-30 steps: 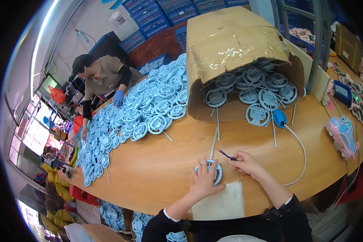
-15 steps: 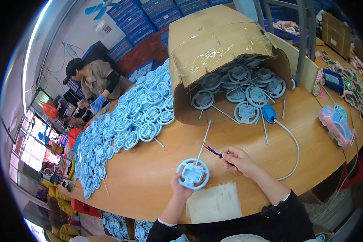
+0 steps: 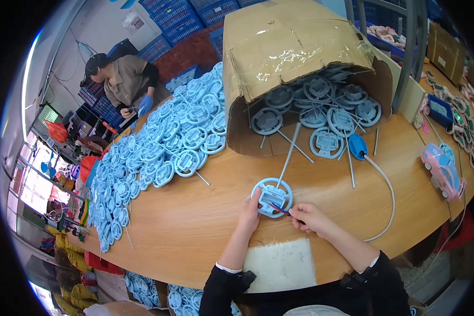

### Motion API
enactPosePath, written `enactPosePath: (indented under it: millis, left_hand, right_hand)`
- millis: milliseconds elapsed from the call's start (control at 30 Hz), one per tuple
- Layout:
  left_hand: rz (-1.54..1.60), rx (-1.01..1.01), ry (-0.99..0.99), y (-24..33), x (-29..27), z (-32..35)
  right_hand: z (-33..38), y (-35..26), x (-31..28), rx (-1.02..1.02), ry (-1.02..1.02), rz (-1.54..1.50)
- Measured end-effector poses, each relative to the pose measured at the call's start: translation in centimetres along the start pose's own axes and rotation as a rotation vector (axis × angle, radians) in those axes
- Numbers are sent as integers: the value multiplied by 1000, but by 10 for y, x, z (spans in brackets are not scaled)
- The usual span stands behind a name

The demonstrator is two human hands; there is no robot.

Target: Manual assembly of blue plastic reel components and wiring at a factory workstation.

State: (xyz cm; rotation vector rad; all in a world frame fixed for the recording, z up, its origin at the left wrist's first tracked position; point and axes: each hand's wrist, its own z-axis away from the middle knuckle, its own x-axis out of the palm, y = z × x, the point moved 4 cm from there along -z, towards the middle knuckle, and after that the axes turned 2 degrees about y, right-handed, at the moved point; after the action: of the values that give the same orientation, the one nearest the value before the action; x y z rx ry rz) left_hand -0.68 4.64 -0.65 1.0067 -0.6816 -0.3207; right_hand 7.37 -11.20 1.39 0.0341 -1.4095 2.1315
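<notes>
My left hand [image 3: 249, 213] grips a light blue toy steering wheel [image 3: 286, 185] by its left rim, raised over the table. A thin blue rod [image 3: 289, 154] sticks out from the wheel toward the cardboard box. Between the closed fingertips of my right hand [image 3: 308, 218] is a short bundle of dark, red and blue wires [image 3: 279, 209]. The wire ends reach over the wheel's boxy centre; whether they touch it or enter it, I cannot tell.
A large heap of blue steering wheels [image 3: 158, 150] covers the table's left. An open cardboard box [image 3: 279, 45] on its side holds more. Right of it lie a blue oval device [image 3: 357, 146] with a white cable [image 3: 388, 192] and a pink toy car [image 3: 443, 171]. A white sheet [image 3: 280, 266] lies near me. A gloved co-worker [image 3: 126, 79] sits beyond.
The steering wheel in my left hand has moved away from me and to the right. The wire ends, earlier above the rod, are now at the wheel's centre.
</notes>
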Motion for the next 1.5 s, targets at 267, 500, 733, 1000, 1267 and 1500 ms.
enactPosePath:
  millis: [267,500,733,1000,1267,1500]
  left_hand:
    - [-83,72,-67,6,6,5]
    - [-121,57,-69,2,0,2]
    - [-135,66,-97,3,3,6]
    - [-78,93,-17,-13,0,-7]
    - [-102,149,-36,-6,-11,-8]
    - [-227,207,-105,-6,7,-4]
  right_hand:
    - [0,-2,-3,64,12,-12]
    - [1,-3,-4,115,27,4]
    - [-1,-1,-1,108,-24,-18]
    - [-6,7,-6,55,16,-27]
    - [-24,19,4,-22,-54,-28]
    - [-13,17,-6,72,-36,-36]
